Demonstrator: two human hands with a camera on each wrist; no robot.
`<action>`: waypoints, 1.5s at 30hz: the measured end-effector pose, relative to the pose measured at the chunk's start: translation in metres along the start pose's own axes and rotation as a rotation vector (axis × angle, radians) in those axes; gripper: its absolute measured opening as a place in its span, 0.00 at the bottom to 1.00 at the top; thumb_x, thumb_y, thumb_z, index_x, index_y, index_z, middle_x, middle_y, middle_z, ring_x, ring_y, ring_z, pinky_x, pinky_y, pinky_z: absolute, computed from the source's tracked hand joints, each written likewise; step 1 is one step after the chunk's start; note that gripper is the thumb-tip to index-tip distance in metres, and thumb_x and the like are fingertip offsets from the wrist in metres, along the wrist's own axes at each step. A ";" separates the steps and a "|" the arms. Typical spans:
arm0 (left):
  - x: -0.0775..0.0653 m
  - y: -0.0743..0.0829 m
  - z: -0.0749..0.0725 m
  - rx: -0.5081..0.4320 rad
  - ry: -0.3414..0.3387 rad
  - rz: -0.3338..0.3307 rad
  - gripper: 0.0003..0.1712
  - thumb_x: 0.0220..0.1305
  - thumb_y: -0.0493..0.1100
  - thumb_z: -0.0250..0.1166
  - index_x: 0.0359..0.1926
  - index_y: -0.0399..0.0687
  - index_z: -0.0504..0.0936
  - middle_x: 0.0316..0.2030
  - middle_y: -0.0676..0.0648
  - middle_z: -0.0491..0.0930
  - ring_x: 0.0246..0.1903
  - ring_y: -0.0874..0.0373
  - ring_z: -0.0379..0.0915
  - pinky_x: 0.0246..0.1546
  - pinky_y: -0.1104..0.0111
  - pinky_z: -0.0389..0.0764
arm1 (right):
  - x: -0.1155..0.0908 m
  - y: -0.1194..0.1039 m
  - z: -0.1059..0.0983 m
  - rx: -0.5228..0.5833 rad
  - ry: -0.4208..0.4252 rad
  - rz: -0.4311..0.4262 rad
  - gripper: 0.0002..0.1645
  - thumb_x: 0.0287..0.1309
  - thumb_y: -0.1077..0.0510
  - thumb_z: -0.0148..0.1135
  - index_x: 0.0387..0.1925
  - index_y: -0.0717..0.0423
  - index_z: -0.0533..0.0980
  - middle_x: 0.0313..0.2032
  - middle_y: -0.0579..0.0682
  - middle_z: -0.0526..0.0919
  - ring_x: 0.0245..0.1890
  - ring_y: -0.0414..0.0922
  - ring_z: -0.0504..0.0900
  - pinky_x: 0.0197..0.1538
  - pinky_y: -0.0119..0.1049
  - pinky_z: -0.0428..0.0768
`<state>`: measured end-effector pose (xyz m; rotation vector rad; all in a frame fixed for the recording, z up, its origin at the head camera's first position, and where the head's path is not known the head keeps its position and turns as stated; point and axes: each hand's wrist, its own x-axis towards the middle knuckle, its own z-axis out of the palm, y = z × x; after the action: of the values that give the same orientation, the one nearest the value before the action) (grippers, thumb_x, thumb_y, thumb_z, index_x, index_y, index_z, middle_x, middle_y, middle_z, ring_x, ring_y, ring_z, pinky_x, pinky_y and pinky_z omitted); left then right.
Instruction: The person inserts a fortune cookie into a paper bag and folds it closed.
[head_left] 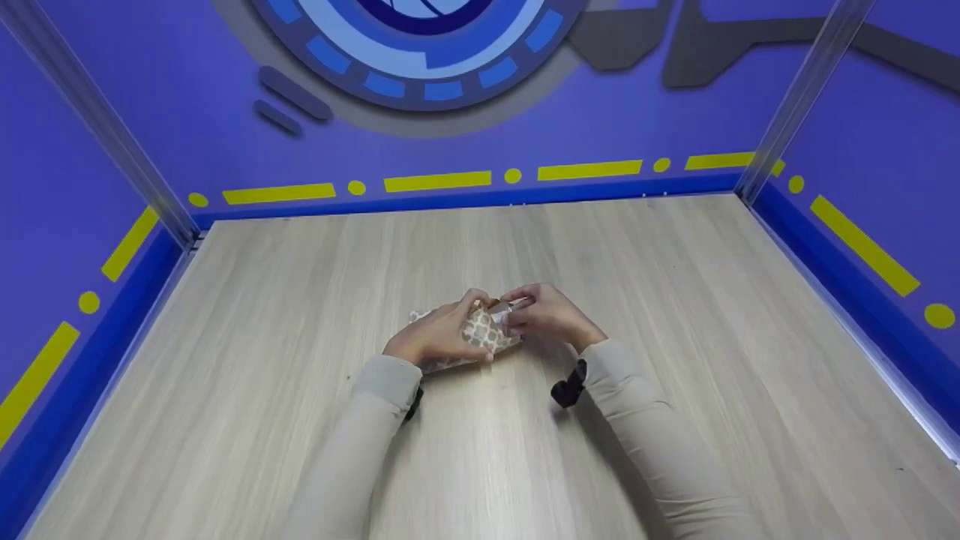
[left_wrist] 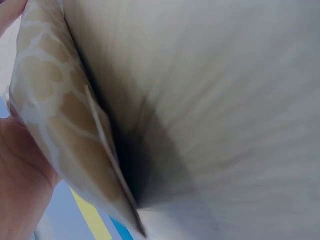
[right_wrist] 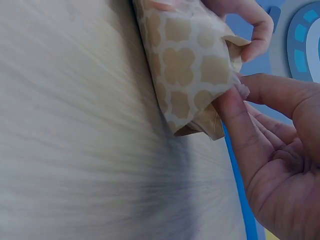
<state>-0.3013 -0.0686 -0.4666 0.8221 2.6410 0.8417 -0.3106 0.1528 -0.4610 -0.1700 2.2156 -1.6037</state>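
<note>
A packet in brown paper with a white lattice pattern (head_left: 484, 330) lies low over the wooden table, between both hands. My left hand (head_left: 442, 334) grips it from the left, thumb along its near side and fingers bent over its far edge. At the right end, my right hand (head_left: 547, 319) pinches between thumb and forefinger. A small whitish scrap (right_wrist: 242, 90) shows between these fingertips in the right wrist view. Folded paper flaps (right_wrist: 212, 122) stick out at that end. In the left wrist view, the packet's other end (left_wrist: 75, 115) tapers to a thin edge close over the table.
The light wooden tabletop (head_left: 637, 270) spreads all round the hands. Blue panels with yellow dashes (head_left: 439, 181) stand along its back and sides, with metal posts (head_left: 806, 97) at the corners. A black strap piece (head_left: 570, 385) hangs at my right wrist.
</note>
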 end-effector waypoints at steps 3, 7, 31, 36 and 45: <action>0.000 0.000 0.000 -0.011 -0.003 0.006 0.47 0.44 0.60 0.75 0.61 0.64 0.58 0.53 0.46 0.75 0.46 0.52 0.73 0.49 0.58 0.76 | 0.001 -0.001 0.003 0.029 -0.005 0.012 0.27 0.51 0.68 0.64 0.55 0.67 0.72 0.33 0.51 0.85 0.28 0.39 0.84 0.35 0.31 0.82; 0.000 0.001 -0.001 -0.003 -0.003 0.012 0.46 0.44 0.59 0.75 0.61 0.64 0.58 0.51 0.46 0.75 0.45 0.53 0.73 0.48 0.59 0.76 | 0.002 -0.004 0.009 0.040 -0.004 0.029 0.26 0.50 0.70 0.63 0.54 0.68 0.73 0.34 0.52 0.85 0.27 0.39 0.84 0.36 0.31 0.83; 0.000 0.000 0.002 -0.031 0.005 -0.003 0.46 0.44 0.61 0.75 0.60 0.66 0.58 0.52 0.48 0.75 0.45 0.55 0.73 0.47 0.60 0.76 | -0.001 0.004 0.011 0.035 0.036 -0.034 0.22 0.52 0.67 0.62 0.52 0.62 0.78 0.30 0.46 0.81 0.24 0.38 0.76 0.29 0.28 0.75; 0.000 0.000 0.002 -0.023 0.004 0.003 0.46 0.44 0.60 0.75 0.60 0.66 0.58 0.54 0.47 0.74 0.47 0.54 0.73 0.49 0.58 0.76 | -0.001 0.004 0.012 0.016 0.062 -0.009 0.23 0.50 0.67 0.65 0.51 0.60 0.79 0.27 0.45 0.77 0.23 0.38 0.74 0.28 0.29 0.74; 0.000 0.000 0.001 -0.028 0.001 0.010 0.47 0.44 0.59 0.75 0.61 0.64 0.57 0.53 0.46 0.75 0.46 0.53 0.74 0.48 0.59 0.76 | -0.004 0.007 0.007 0.113 -0.008 -0.010 0.20 0.66 0.61 0.53 0.56 0.67 0.73 0.39 0.56 0.85 0.32 0.41 0.83 0.40 0.35 0.82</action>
<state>-0.3009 -0.0679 -0.4673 0.8286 2.6219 0.8798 -0.3028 0.1500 -0.4684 -0.1560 2.1144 -1.7248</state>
